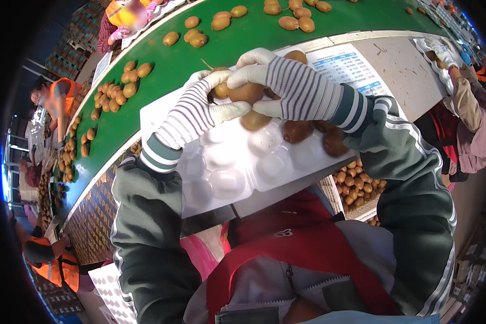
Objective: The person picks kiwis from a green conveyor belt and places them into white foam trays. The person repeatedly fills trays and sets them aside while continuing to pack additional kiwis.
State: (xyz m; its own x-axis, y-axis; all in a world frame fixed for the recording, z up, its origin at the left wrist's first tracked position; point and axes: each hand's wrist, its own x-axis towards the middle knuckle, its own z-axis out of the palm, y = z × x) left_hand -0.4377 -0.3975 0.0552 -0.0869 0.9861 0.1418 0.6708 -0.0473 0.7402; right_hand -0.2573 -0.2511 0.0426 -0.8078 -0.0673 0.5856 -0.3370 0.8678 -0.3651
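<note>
Both hands wear white gloves with dark stripes and meet above a white moulded fruit tray [227,182]. My left hand [202,107] closes around a kiwifruit [220,90] at the tray's far side. In my right hand [287,87] is a browner kiwifruit [246,94], held right beside the first, with the fingertips of both hands close together. Under the hands another kiwifruit [255,120] lies in the tray. More kiwifruit [297,131] fill cups at the tray's right side, partly behind my right hand and sleeve. Cups on the left and near side hold no fruit.
Beyond the tray curves a green conveyor belt [162,73] with scattered kiwifruit. A printed sheet [348,67] lies right of the tray. Below the right forearm stands a white crate [364,210] of kiwifruit. Co-workers stand along the belt; one person's gloved hands [443,52] are at far right.
</note>
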